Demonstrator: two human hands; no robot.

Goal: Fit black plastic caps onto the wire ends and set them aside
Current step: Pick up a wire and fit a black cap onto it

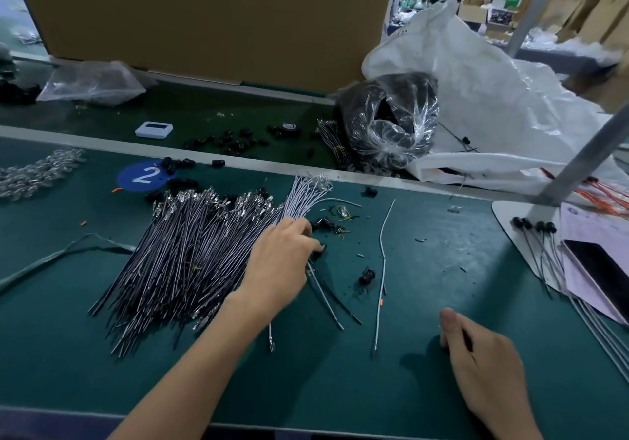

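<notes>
A big pile of black and grey wires point(190, 252) with metal terminals lies fanned out on the green mat. My left hand point(282, 262) reaches over its right edge, fingers curled down onto a few thin wires point(326, 298) that run out under the palm; a black cap point(320, 253) sits at my thumb tip. Loose black caps point(367, 274) lie just right of that hand. My right hand point(483, 368) rests on the mat at the front right, thumb stretched forward, holding nothing. Capped wires point(534, 228) lie at the far right.
A single white wire point(384, 259) lies between my hands. More black caps point(231, 143) are scattered on the back belt, next to a clear bag of black parts point(391, 123) and a large white sack point(493, 92). Papers point(592, 232) lie at the right edge.
</notes>
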